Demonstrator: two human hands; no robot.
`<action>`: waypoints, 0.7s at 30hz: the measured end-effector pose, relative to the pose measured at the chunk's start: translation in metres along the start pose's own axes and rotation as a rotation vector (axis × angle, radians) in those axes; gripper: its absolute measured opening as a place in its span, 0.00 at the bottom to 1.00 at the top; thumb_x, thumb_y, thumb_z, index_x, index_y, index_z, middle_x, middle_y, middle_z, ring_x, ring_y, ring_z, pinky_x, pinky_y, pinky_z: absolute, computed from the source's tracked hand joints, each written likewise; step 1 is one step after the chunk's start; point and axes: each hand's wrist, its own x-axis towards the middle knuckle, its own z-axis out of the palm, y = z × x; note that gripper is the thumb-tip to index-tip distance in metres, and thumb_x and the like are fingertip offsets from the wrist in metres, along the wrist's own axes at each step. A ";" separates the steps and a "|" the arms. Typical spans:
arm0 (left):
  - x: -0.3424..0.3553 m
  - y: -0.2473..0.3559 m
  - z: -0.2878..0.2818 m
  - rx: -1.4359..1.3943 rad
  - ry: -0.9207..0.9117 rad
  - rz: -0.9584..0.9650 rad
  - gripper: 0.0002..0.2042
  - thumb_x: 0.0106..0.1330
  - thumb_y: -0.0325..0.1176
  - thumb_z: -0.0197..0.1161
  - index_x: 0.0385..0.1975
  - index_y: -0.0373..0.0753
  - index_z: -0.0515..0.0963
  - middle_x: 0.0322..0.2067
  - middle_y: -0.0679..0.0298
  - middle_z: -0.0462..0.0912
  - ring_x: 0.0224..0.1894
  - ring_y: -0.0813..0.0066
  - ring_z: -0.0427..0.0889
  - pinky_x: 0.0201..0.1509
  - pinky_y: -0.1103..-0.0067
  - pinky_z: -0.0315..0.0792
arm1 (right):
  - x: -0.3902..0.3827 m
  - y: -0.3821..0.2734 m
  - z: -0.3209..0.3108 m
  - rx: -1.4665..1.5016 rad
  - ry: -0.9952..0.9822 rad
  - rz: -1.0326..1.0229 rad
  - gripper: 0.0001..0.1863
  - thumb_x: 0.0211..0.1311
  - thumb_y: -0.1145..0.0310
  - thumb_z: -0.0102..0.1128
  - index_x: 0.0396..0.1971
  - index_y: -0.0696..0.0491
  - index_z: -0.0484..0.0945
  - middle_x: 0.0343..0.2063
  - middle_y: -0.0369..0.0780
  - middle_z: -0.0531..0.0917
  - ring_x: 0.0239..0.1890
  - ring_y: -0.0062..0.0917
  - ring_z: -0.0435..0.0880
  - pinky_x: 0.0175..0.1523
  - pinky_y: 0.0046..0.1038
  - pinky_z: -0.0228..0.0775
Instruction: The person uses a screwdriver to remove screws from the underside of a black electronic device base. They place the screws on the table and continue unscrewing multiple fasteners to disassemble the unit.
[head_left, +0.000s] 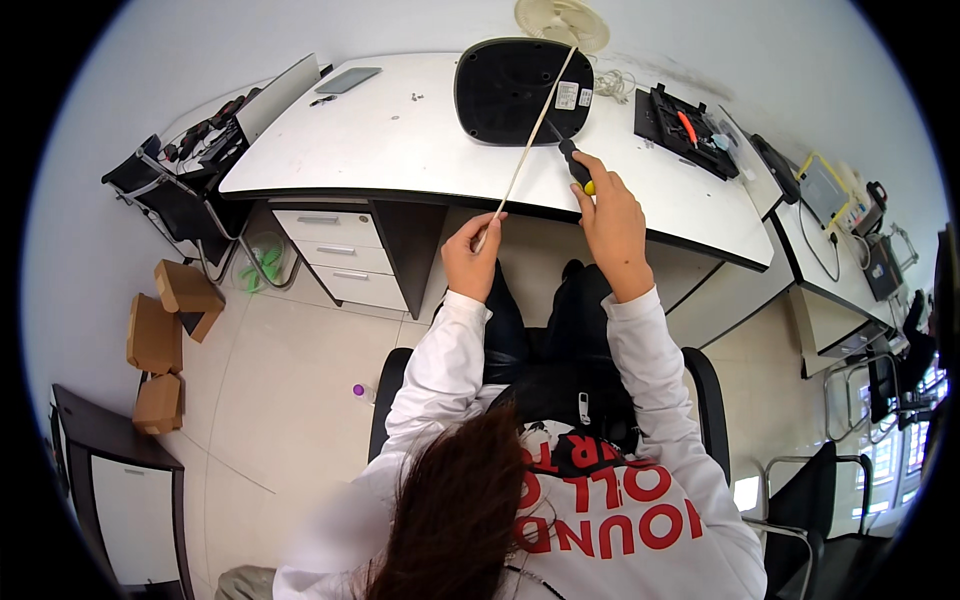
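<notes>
On the white desk (400,150), near its far edge, the black base (500,90) sat with its underside showing, just in front of a cream disc (560,24). It was probably light for its breadth and stiff, its smooth shell perhaps slightly slippery, so its rim at either side seemed your surest hold; the thin cord (528,150) looked bendable, likely better pinched than tugged hard. The base was broad and round-cornered, with small recesses near its edge and pale labels toward its right side; the pale cord ran straight across it toward you. Your left hand (470,258) was closed on the cord, while your right hand (614,225) gripped the screwdriver (569,152) by its black-and-yellow handle, shaft toward the base, though tip contact was impossible to tell
</notes>
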 end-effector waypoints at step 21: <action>0.002 -0.006 0.001 -0.038 0.047 0.047 0.08 0.61 0.31 0.59 0.34 0.35 0.81 0.16 0.75 0.70 0.19 0.92 0.60 0.21 0.89 0.54 | 0.004 -0.004 0.011 -0.064 0.134 -0.061 0.18 0.57 0.56 0.58 0.43 0.51 0.69 0.31 0.39 0.74 0.24 0.33 0.79 0.29 0.30 0.71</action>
